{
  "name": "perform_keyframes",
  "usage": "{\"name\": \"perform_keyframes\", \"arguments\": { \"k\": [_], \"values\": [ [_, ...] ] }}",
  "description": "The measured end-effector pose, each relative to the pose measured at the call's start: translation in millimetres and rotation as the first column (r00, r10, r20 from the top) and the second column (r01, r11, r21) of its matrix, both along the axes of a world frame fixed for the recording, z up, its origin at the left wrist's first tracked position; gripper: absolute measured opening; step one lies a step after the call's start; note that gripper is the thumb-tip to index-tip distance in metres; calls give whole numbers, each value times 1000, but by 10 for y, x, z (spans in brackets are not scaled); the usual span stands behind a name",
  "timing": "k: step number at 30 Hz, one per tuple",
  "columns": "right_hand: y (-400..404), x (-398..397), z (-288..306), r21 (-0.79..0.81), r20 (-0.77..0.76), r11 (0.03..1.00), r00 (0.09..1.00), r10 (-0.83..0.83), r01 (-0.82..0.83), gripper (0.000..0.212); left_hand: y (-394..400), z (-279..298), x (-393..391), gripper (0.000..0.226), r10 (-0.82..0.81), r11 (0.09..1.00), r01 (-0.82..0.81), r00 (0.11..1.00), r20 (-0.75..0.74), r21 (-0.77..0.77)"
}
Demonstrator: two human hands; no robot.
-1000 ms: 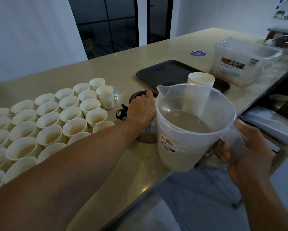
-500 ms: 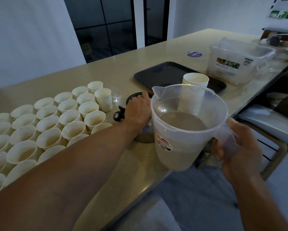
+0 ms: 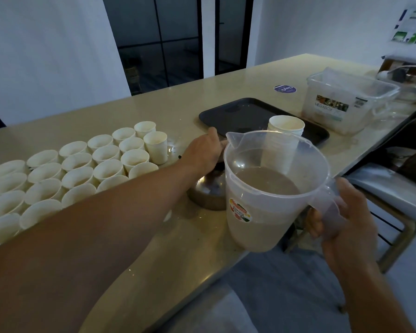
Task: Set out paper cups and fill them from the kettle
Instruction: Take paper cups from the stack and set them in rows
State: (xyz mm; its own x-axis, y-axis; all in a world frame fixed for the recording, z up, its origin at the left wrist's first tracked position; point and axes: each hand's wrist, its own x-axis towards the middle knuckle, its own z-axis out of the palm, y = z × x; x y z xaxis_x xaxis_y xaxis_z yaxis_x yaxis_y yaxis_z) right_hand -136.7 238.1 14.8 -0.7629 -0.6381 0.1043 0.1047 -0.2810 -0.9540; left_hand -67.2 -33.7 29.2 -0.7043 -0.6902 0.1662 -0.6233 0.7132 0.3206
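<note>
Several white paper cups stand in tight rows on the left of the beige counter, some holding pale liquid. A steel kettle sits at mid-counter, partly hidden by the jug. My left hand reaches over it and grips its black lid, which is mostly covered by my fingers. My right hand holds the handle of a clear plastic jug, about half full of cloudy brownish liquid, off the counter's near edge. A stack of spare cups stands on a black tray.
A clear plastic storage box sits at the right end of the counter, past the tray. A round purple sticker lies on the counter behind the tray. A metal-framed seat stands to the right, below counter level.
My left hand has moved slightly up and back on the kettle's top, and more of the steel body shows below it. The jug stays in my right hand at about the same height.
</note>
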Motion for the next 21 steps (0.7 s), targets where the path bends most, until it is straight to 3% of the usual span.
{"name": "perform_keyframes", "arguments": {
  "k": [4,8,12,21],
  "values": [
    [49,13,-59,9,-169,993,978,122,-122,49,-36,248,156,38,43,996,-52,990,-133,-66],
    [39,146,-80,57,-285,997,958,-26,44,40,-124,430,362,38,92,994,-102,979,-181,-48],
    [-64,320,75,54,-302,997,952,-43,62,15,-262,485,528,39,184,980,-161,953,-239,113],
    [-264,383,349,184,-349,981,937,10,59,41,-377,428,605,45,214,942,-139,950,-227,305]
  ]
}}
